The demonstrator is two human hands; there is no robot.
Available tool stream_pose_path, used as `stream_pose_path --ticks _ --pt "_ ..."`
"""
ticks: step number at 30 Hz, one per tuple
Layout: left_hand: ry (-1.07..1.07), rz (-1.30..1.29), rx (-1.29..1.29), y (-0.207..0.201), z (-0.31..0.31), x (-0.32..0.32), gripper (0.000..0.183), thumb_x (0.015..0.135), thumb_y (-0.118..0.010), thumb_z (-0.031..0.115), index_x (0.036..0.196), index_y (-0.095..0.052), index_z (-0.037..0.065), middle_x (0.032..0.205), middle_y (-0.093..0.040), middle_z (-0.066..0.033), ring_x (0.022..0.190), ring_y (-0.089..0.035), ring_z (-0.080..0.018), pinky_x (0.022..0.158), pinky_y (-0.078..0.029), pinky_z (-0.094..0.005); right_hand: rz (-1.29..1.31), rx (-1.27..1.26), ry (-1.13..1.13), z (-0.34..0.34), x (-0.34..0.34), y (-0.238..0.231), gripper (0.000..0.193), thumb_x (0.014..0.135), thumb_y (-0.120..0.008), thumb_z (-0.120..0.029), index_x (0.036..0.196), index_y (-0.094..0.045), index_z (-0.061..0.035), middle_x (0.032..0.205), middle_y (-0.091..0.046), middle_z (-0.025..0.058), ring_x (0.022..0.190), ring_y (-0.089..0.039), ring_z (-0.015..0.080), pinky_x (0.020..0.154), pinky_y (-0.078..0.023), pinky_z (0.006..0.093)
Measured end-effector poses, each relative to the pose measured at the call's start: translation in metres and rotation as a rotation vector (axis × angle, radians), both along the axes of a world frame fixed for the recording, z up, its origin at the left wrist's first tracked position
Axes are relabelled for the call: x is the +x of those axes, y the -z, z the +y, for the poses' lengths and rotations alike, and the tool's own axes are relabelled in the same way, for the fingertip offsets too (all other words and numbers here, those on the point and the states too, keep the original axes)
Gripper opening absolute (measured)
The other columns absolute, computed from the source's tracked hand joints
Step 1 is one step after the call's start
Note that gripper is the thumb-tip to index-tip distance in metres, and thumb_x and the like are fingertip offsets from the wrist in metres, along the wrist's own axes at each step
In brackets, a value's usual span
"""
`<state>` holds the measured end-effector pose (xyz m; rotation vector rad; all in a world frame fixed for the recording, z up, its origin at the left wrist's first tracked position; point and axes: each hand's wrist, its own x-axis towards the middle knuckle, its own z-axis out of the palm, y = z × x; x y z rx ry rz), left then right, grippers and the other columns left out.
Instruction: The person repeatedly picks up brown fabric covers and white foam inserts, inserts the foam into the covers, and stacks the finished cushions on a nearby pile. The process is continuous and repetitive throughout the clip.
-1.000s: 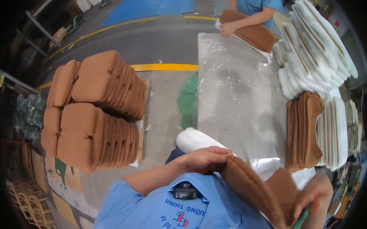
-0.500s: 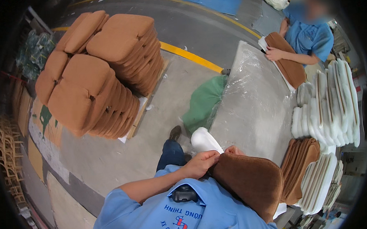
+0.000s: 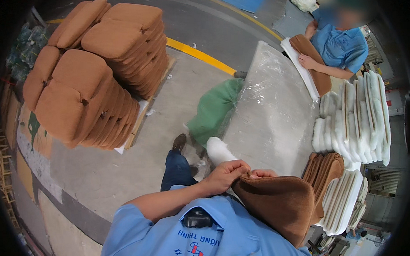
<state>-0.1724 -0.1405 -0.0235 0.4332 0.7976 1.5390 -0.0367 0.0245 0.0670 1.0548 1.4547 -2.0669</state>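
A brown fabric cushion cover (image 3: pixel 277 204) hangs over the near edge of the table, close against my body. My left hand (image 3: pixel 224 174) pinches its far left corner. Right beside it, the fingers of my right hand (image 3: pixel 263 173) close on the cover's upper edge; the rest of that hand is hidden behind the fabric. From under the cover, a white padded cushion insert (image 3: pixel 218 151) sticks out beyond my left hand. How far the insert reaches inside the cover cannot be seen.
The table (image 3: pixel 277 121) is wrapped in clear film. Brown covers (image 3: pixel 321 173) and white cushion inserts (image 3: pixel 356 118) are stacked on the right. A co-worker (image 3: pixel 337 46) handles another cover across the table. A green sack (image 3: pixel 215 112) lies left of it; brown cushions (image 3: pixel 77 96) fill a pallet.
My hands have pulled the cover's corner up, and its upper edge now curves more. The view has shifted a little. Across the table, the co-worker's white insert shows more beside the cover.
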Motion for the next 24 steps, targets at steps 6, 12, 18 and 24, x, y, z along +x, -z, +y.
stream_pose_path --ticks 6,12,18,24 --pt "-0.012 -0.138 0.004 -0.003 0.001 0.002 0.023 0.114 -0.054 0.026 0.114 -0.067 0.007 0.101 -0.064 0.0055 0.094 -0.057 -0.0022 0.085 -0.048 -0.0212 0.141 -0.014 0.068 0.004 -0.002 -0.001 0.027 0.102 -0.072 -0.030 0.089 -0.073 -0.0063 0.082 -0.071 0.0008 0.075 -0.064 0.0090 0.066 -0.051 0.0294" --pt "-0.061 -0.301 -0.021 -0.005 0.004 -0.002 0.021 0.114 -0.054 0.027 0.120 -0.064 0.009 0.105 -0.064 0.0044 0.095 -0.057 -0.0035 0.088 -0.047 -0.0207 0.061 0.061 -0.025 0.010 -0.006 -0.012 0.026 0.102 -0.073 -0.029 0.090 -0.073 -0.0058 0.081 -0.071 0.0027 0.075 -0.065 0.0103 0.067 -0.051 0.0307" --pt "-0.038 -0.264 -0.014 -0.002 0.002 -0.005 0.024 0.114 -0.054 0.029 0.124 -0.063 0.010 0.102 -0.066 0.0042 0.094 -0.057 -0.0037 0.090 -0.046 -0.0205 -0.127 0.388 -0.311 0.018 -0.015 -0.038 0.025 0.101 -0.073 -0.029 0.092 -0.073 -0.0054 0.079 -0.072 0.0045 0.076 -0.067 0.0116 0.067 -0.052 0.0319" --pt "0.022 -0.328 -0.002 -0.011 -0.004 -0.012 0.029 0.113 -0.057 0.029 0.130 -0.061 0.007 0.109 -0.070 0.0017 0.102 -0.062 -0.0060 0.092 -0.050 -0.0241 -0.156 0.867 -0.561 0.001 -0.057 -0.090 0.024 0.100 -0.073 -0.028 0.096 -0.072 -0.0041 0.078 -0.072 0.0089 0.077 -0.070 0.0146 0.069 -0.054 0.0339"
